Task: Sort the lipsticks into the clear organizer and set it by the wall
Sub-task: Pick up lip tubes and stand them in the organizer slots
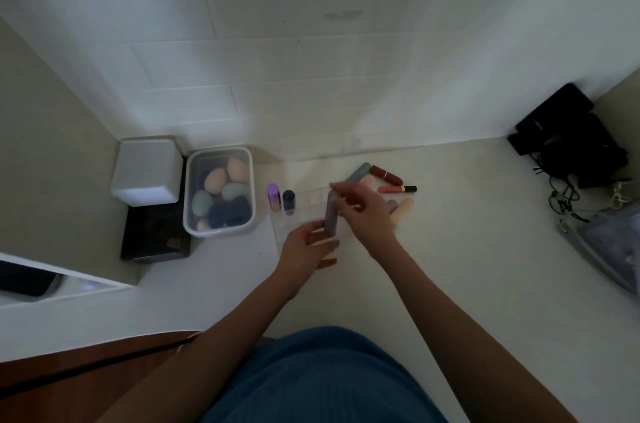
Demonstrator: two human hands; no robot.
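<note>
A clear gridded organizer (pixel 304 204) lies on the white counter, hard to make out. A purple lipstick (pixel 273 197) and a dark blue one (pixel 288 201) stand upright in its left side. My right hand (pixel 363 211) pinches the top of a mauve lipstick tube (pixel 330 214) held upright over the organizer. My left hand (pixel 306 246) rests on the organizer's near edge, its fingers close to the tube's base. Behind my right hand lie loose lipsticks: a grey one (pixel 359 172), a dark red one (pixel 386 174), an orange one with a black cap (pixel 398 189) and a peach one (pixel 405 208).
A clear tub of makeup sponges (pixel 220 192) stands left of the organizer, with a white box (pixel 147 171) on a black case beyond it. The tiled wall (pixel 311 76) runs behind. Black items and cables (pixel 571 142) sit at the right, and a clear pouch (pixel 609 242) nearer.
</note>
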